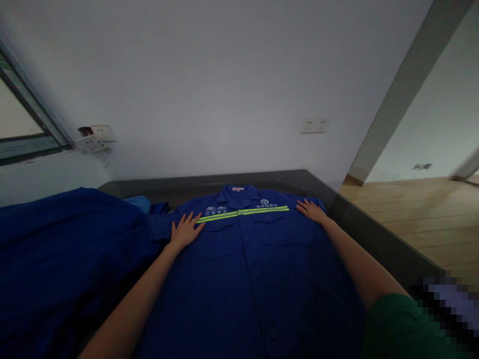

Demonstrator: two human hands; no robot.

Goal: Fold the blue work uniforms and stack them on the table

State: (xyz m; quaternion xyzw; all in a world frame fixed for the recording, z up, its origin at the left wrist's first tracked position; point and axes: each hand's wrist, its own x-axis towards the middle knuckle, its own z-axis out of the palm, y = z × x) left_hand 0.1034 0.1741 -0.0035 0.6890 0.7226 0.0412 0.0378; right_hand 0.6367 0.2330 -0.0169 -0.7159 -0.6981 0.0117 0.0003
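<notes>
Blue shirt (pixel 224 279) lies flat beneath left grip (pixel 185 233), right grip (pixel 312 211).

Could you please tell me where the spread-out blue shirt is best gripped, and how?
I'd probably grip the shirt by its shoulders, one from each side: it lies flat, front up, with the left hand and right hand near them.

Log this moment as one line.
left hand: on blue shirt | right hand: on blue shirt | blue shirt: front up on dark table

Shirt (pixel 220 269) flat on tbl (pixel 346 217), collar (pixel 252 193) twd wall (pixel 224 99) behind tbl; clothes pile (pixel 75 239) L of shirt; sockets (pixel 315 125) on wall.
</notes>
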